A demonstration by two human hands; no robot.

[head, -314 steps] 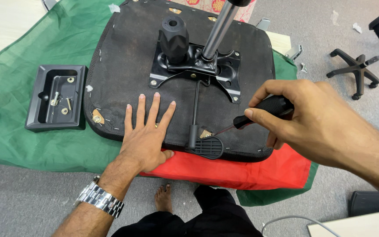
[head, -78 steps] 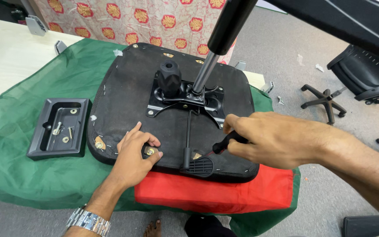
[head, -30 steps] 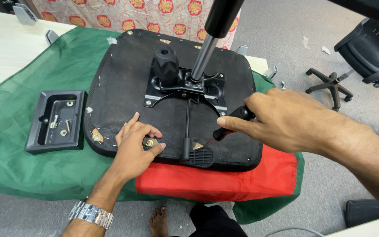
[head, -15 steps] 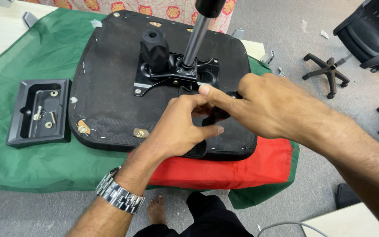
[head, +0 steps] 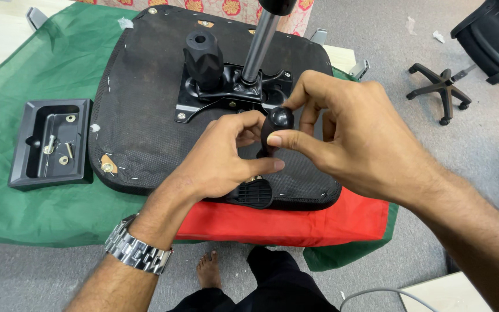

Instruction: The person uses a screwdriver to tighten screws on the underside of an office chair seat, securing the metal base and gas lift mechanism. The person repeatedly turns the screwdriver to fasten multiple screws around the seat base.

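Note:
An upturned black chair seat lies on a green cloth, with a metal mechanism plate and a grey gas cylinder standing on it. My right hand grips the rounded black handle of a screwdriver, held upright over the seat's front half. My left hand, with a steel watch on the wrist, pinches the screwdriver's lower end between thumb and fingers. The tip and whatever it touches are hidden behind my fingers.
A black plastic tray holding loose screws and washers sits left of the seat. A red cloth lies under the seat's front edge. A five-star chair base and a black chair part stand on the grey floor at the right.
My left hand has left the seat's front-left corner and come over to the screwdriver. The right hand has raised the screwdriver upright, closer to the camera.

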